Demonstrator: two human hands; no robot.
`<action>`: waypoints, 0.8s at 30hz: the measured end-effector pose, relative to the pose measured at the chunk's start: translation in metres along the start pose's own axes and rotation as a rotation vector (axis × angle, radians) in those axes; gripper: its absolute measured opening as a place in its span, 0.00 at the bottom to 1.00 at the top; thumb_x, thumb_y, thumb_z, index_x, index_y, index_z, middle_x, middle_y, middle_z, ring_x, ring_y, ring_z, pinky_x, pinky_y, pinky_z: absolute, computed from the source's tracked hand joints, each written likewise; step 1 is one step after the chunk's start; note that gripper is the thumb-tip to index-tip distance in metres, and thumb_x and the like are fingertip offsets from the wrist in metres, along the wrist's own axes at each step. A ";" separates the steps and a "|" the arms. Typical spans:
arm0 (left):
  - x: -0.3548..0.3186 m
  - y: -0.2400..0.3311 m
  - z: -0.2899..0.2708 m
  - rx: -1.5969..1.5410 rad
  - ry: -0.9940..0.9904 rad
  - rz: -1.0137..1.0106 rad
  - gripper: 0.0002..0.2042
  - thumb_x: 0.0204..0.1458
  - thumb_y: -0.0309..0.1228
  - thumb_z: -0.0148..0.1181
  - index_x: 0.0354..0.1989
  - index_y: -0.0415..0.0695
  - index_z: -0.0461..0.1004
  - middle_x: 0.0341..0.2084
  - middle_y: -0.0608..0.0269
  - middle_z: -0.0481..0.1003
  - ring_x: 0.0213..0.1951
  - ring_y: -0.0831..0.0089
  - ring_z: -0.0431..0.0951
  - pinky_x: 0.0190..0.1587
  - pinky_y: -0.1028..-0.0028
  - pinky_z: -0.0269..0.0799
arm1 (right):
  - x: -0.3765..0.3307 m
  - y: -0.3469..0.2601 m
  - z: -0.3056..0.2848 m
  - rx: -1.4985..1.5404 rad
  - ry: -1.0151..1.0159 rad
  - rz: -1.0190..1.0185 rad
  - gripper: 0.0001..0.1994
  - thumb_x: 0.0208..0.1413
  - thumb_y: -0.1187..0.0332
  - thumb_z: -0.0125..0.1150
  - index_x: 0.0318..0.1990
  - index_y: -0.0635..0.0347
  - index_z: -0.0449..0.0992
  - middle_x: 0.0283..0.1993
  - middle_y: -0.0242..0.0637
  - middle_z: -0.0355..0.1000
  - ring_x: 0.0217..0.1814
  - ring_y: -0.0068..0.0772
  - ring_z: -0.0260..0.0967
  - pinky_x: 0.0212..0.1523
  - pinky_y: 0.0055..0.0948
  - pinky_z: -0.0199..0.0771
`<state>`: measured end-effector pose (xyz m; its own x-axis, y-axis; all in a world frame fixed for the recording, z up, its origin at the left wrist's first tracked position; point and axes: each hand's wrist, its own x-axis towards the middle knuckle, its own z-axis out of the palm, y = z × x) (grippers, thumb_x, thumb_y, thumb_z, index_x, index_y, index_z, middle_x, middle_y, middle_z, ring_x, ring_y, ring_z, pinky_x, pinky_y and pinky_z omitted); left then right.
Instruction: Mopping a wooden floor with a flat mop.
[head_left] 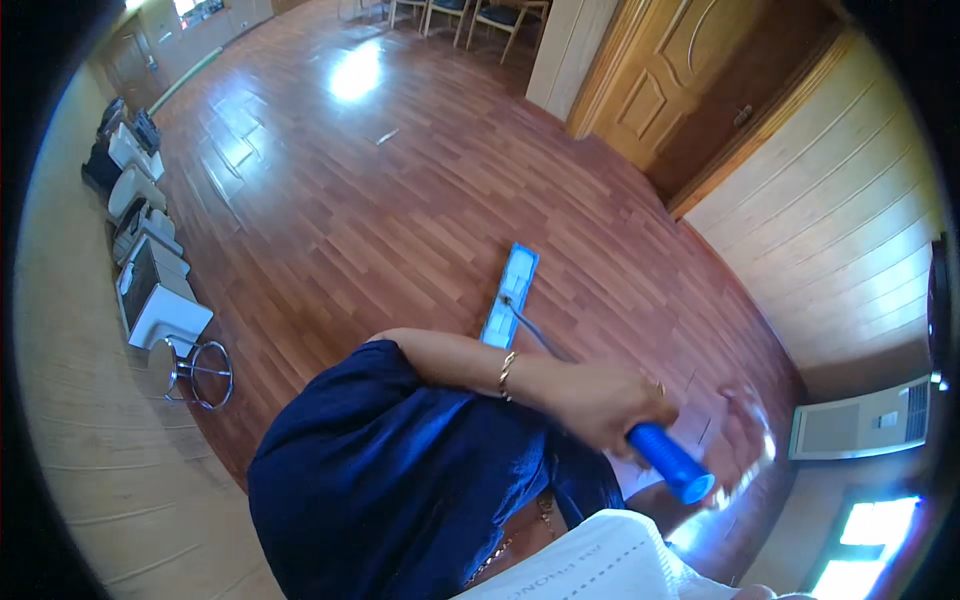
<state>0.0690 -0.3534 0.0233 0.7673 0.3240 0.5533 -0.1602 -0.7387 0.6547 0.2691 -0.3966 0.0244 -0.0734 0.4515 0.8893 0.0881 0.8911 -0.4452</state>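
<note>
My left hand (610,405), with a gold bracelet at its wrist, is wrapped round the shaft of a flat mop just below its blue ribbed grip (668,462). My left forearm crosses the middle of the view, in a dark blue sleeve. From under that hand a thin metal pole runs down to the mop's blue and white rectangular head (512,290), which lies on the wooden floor (400,230). Beside the grip's end, to its right, is my right hand (742,435); motion smears its fingers, and I see nothing in it for certain.
Along the left wall stand a metal-framed stool (200,375), a white cabinet-like unit (165,295) and several other appliances. A wooden door (680,90) is at the upper right. Chairs (500,20) stand at the far end. An air-conditioner-like white unit (860,420) stands by the right wall.
</note>
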 end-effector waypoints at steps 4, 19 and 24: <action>-0.009 -0.040 0.010 -0.022 -0.084 -0.072 0.17 0.45 0.40 0.66 0.31 0.42 0.67 0.23 0.53 0.71 0.33 0.50 0.74 0.36 0.56 0.66 | 0.041 -0.061 -0.022 -0.627 -0.345 -0.187 0.32 0.53 0.40 0.56 0.49 0.64 0.71 0.50 0.49 0.69 0.54 0.54 0.67 0.50 0.55 0.69; -0.089 -0.168 0.109 0.047 0.198 -0.355 0.10 0.46 0.38 0.64 0.31 0.51 0.70 0.19 0.65 0.72 0.29 0.62 0.76 0.38 0.60 0.64 | 0.007 -0.061 0.006 -0.318 -0.096 -0.110 0.17 0.64 0.55 0.43 0.34 0.60 0.65 0.26 0.44 0.66 0.26 0.39 0.63 0.27 0.39 0.63; -0.077 -0.177 0.095 0.106 0.063 -0.366 0.10 0.42 0.34 0.60 0.18 0.48 0.64 0.18 0.62 0.71 0.28 0.57 0.75 0.38 0.57 0.63 | 0.004 -0.043 0.007 -0.361 -0.049 -0.298 0.18 0.65 0.53 0.41 0.32 0.59 0.65 0.26 0.43 0.67 0.23 0.36 0.63 0.24 0.34 0.61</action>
<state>0.0969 -0.3037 -0.1840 0.7214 0.6110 0.3259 0.1849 -0.6235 0.7597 0.2585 -0.4329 0.0460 -0.1938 0.1880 0.9629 0.3958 0.9130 -0.0986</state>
